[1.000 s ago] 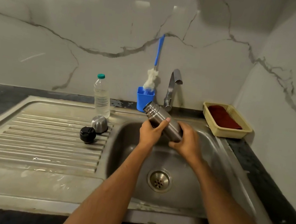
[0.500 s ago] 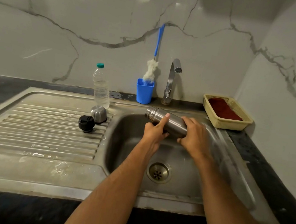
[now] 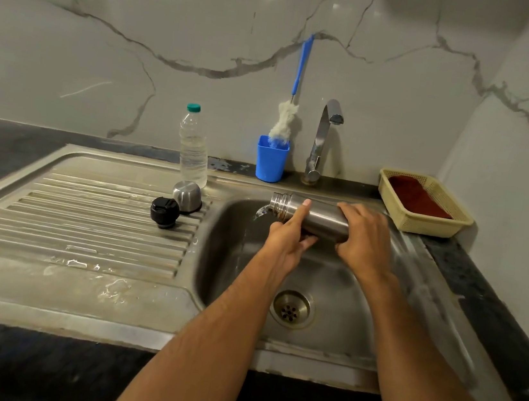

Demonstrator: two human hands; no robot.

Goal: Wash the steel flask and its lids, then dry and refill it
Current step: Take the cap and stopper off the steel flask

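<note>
The steel flask (image 3: 321, 219) lies nearly level over the sink basin (image 3: 345, 295), its open mouth pointing left. Water pours from the mouth into the basin. My left hand (image 3: 285, 240) grips the flask near its neck from below, thumb on top. My right hand (image 3: 364, 238) wraps around the flask's base end. On the draining board (image 3: 84, 227) to the left sit the black inner lid (image 3: 164, 212) and the steel cup lid (image 3: 187, 196), side by side.
A plastic water bottle (image 3: 193, 147) stands behind the lids. A blue cup (image 3: 270, 162) holds a bottle brush (image 3: 288, 116) beside the tap (image 3: 323, 140). A yellow basket (image 3: 439, 220) with a red cloth (image 3: 416, 197) sits at the back right. The drain (image 3: 290, 309) is below my arms.
The flask has tipped from mouth-up and tilted to nearly level, and water now runs out of its mouth. Both hands kept their hold.
</note>
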